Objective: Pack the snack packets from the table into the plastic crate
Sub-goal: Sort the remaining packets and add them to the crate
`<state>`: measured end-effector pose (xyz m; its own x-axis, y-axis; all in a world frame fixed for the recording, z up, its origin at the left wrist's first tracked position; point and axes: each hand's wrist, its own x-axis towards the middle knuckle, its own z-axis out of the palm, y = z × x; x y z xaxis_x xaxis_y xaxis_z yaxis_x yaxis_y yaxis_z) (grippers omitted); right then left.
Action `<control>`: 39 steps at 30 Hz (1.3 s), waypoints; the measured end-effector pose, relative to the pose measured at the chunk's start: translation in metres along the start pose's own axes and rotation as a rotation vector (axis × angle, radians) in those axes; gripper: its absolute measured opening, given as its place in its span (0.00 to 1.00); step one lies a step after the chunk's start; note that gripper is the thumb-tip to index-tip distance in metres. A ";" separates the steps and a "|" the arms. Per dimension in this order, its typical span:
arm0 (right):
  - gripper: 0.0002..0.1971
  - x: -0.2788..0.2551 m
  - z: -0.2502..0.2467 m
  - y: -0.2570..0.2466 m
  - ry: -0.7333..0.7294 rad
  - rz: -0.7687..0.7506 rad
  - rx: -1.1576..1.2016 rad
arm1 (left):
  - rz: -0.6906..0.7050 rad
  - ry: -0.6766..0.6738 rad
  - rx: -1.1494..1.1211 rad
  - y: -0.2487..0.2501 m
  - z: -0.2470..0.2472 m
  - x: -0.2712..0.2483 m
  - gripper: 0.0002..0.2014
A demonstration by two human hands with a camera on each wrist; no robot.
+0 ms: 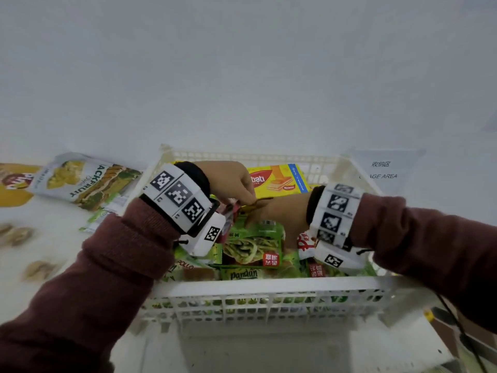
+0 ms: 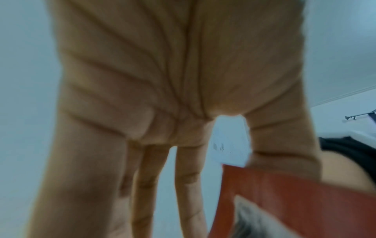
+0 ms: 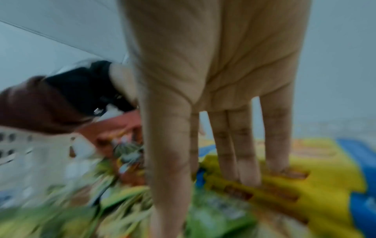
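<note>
Snack packets fill the plastic crate [image 1: 269, 288]; my left hand [image 1: 228, 181] pinches a red packet [image 2: 295, 198] above them while my right hand [image 1: 282, 211], fingers straight, presses the yellow packet [image 3: 305, 182] flat to make room.

Crate [image 1: 269, 289] centre, packets [image 1: 250, 249] inside; jackfruit bag [image 1: 88, 181] on table [image 1: 53, 230] left of crate.
</note>
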<state>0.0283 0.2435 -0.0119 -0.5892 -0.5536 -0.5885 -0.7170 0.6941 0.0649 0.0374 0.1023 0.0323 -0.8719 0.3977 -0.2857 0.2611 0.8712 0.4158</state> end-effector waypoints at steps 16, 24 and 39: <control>0.12 -0.060 -0.023 0.040 0.602 -0.084 0.272 | -0.028 -0.002 -0.111 -0.010 -0.002 0.007 0.11; 0.11 -0.080 -0.022 0.077 0.158 0.208 0.463 | 0.007 0.022 -0.115 -0.009 -0.004 0.005 0.09; 0.13 -0.022 0.024 0.051 -0.154 0.454 -0.022 | 0.039 0.010 -0.081 -0.003 -0.002 -0.002 0.10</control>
<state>0.0132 0.3018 -0.0150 -0.7840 -0.1212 -0.6088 -0.4086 0.8391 0.3591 0.0371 0.0987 0.0335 -0.8659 0.4279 -0.2591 0.2613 0.8286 0.4950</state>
